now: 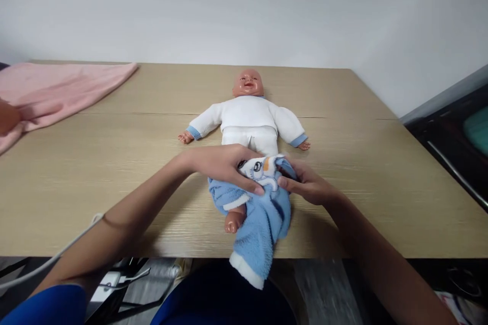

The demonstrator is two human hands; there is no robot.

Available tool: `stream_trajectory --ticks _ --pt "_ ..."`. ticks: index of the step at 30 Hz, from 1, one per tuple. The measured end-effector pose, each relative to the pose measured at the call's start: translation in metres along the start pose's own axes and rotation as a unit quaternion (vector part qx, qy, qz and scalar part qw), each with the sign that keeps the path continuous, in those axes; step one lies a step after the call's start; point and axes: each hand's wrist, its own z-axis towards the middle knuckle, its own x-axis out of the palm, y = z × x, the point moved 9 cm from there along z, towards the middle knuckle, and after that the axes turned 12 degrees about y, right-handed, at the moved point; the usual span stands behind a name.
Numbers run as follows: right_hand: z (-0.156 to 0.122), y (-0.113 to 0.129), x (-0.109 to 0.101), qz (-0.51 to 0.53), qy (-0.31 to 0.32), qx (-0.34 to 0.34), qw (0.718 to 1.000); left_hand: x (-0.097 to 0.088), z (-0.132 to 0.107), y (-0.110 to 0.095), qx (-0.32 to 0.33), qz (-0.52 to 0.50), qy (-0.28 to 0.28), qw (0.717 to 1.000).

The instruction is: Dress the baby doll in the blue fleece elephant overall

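Note:
A baby doll (248,111) lies on its back on the table, head toward the wall, in a white long-sleeved top with blue cuffs. Blue terry pants (263,228) with white hems and an embroidered face are over its lower body. One bare foot (234,219) sticks out of the leg at left; the other leg of the pants hangs past the table's front edge, its foot not visible. My left hand (232,165) grips the waist cloth, thumb on top. My right hand (305,180) pinches the waistband's other side, with its fingers partly inside the folded fabric.
A pink cloth (76,86) covers the table's (114,172) far left, with a rounded skin-toned object (7,117) on it. A white cable (72,241) runs beside my left forearm. Black furniture (450,142) stands at the right.

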Motion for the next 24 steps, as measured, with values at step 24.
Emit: stream_trajectory --ticks 24 --pt "-0.008 -0.004 0.008 0.082 0.102 0.022 0.991 0.008 0.022 -0.005 0.122 -0.142 0.062 0.98"
